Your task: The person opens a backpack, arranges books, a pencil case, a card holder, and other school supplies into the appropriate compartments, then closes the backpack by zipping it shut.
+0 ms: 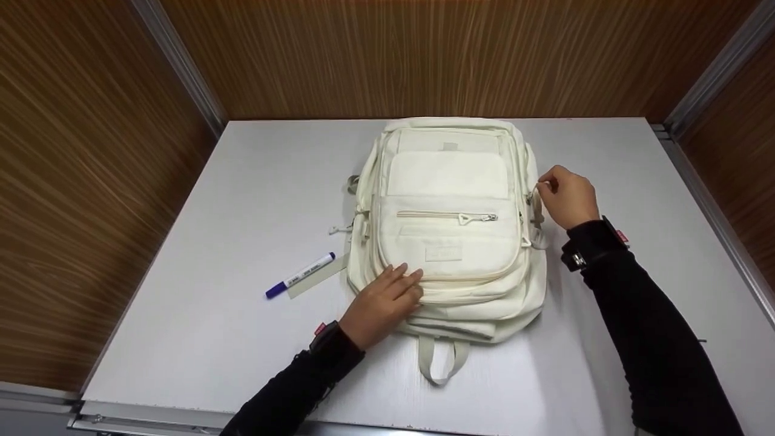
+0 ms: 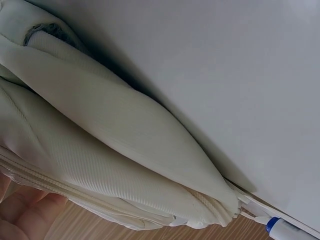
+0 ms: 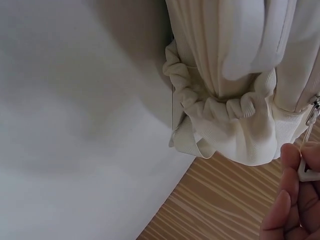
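A cream backpack point(image 1: 448, 175) lies front up on the white table, its grab loop point(image 1: 445, 378) toward the near edge. My right hand point(image 1: 569, 197) pinches a zipper pull on the bag's right side. In the right wrist view, the white triangular end of the zipper pull point(image 3: 308, 174) shows between thumb and fingers, its cord running up to the slider. My left hand point(image 1: 382, 303) rests on the lower left of the bag's front, fingers relaxed. A sliver of those fingers point(image 2: 37, 212) appears beside a zipper seam in the left wrist view.
Left of the bag lies a white marker with purple ends point(image 1: 301, 275), alongside a pale strap point(image 1: 318, 277). A front pocket zipper point(image 1: 448, 215) runs across the bag. Brown wood-grain panels point(image 1: 399, 60) wall the table at the back and sides.
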Available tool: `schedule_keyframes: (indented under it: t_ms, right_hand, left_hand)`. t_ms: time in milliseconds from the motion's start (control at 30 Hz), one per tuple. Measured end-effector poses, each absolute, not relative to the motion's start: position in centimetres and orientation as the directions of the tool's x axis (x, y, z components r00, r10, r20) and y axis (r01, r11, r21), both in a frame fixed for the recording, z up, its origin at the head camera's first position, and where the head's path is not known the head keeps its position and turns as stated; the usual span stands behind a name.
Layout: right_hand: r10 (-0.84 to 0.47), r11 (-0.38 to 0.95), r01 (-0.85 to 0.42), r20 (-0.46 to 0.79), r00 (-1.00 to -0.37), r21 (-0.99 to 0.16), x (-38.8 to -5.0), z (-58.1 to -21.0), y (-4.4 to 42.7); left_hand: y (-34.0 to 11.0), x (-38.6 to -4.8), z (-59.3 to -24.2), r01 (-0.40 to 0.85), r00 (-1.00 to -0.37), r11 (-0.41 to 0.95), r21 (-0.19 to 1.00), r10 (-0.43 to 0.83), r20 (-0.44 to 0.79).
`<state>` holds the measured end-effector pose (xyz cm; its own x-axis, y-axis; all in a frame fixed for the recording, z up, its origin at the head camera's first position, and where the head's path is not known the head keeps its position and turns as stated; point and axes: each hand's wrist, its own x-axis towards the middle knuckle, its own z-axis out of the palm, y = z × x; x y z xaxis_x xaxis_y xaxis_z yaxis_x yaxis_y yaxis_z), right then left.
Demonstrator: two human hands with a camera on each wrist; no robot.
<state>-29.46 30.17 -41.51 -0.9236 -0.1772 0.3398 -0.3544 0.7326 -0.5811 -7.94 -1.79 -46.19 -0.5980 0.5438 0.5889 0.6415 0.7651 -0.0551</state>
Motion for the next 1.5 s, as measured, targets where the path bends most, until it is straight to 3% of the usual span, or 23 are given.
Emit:
schedule_keyframes:
  t_ms: [1000,1267,1500]
  right_hand:
    - [-0.140,0.744,-0.281,0.270,-0.953,-0.606,-30.2,-41.1,31.0]
    - [-0.162,0.730,-0.334,0.324,-0.932,-0.597,-28.9,-41.1,32.3]
    - [-0.269,0.683,-0.434,0.350,-0.897,-0.588,-26.7,-41.4,32.8]
  left_hand:
    - [-0.3,-8.1,-46.4,0.631,-0.598,0.774,-0.051,0.528,0.603]
    - [-0.3,-8.3,-46.0,0.611,-0.646,0.791,-0.031,0.520,0.559]
    - [-0.3,-8.7,-45.9,0.611,-0.653,0.792,-0.002,0.506,0.564]
